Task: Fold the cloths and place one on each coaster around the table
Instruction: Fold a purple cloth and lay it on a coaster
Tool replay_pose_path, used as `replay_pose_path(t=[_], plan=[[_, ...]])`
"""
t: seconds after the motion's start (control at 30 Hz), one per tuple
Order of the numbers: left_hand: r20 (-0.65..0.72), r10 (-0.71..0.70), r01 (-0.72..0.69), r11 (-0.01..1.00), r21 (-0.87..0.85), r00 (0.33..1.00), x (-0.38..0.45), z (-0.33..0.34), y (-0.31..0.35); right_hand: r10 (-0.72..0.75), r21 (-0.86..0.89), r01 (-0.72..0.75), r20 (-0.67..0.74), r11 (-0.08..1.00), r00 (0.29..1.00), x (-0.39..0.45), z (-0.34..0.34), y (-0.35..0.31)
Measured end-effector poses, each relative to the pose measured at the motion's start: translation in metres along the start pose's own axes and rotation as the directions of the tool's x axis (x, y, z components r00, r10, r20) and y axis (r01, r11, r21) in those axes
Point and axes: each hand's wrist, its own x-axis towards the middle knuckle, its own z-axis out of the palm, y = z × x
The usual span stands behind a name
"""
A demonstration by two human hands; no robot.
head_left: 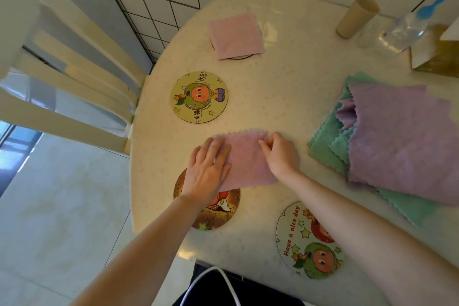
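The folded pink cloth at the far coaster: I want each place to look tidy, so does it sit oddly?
Slightly. The folded pink cloth lies off-centre on the far coaster, whose rim peeks out only at its near edge. It is also turned at an angle. Nothing looks spilled or damaged.

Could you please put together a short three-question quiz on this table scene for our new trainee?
1. True or false: the left hand lies flat on the pink cloth being folded.
2. How many coasters are visible in all, counting the one under the folded pink cloth?
3. Which colours are in the pile of unfolded cloths? A: purple and green. B: yellow and white. C: red and blue.

Key:
1. True; the right hand pinches the cloth's far right corner.
2. Four; the covered coaster shows only its rim.
3. A.
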Motion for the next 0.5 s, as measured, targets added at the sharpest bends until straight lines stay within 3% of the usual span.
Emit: replay_pose_path(t=[0.1,0.23,0.4,0.5], plan=[[0.147,0.037,-0.048,0.996,0.070,0.988,-0.007,0.008,-0.009,-0.024,0.024,0.024,0.011,0.999,1.000,0.002,-0.007,0.002],[0.228,-0.001,-0.027,0.993,0.119,0.974,-0.011,0.012,-0.011,-0.035,-0.002,0.035,0.046,0.999,0.998,-0.011,-0.010,-0.003],[0.265,-0.034,-0.002,0.991,0.135,0.964,-0.011,0.009,-0.007,-0.187,-0.255,0.196,0.058,0.947,0.981,-0.056,0.001,-0.003],[0.282,-0.021,-0.021,0.989,0.146,0.959,-0.012,0.006,-0.009,-0.223,-0.295,0.220,0.025,0.930,0.975,-0.065,0.006,0.007]])
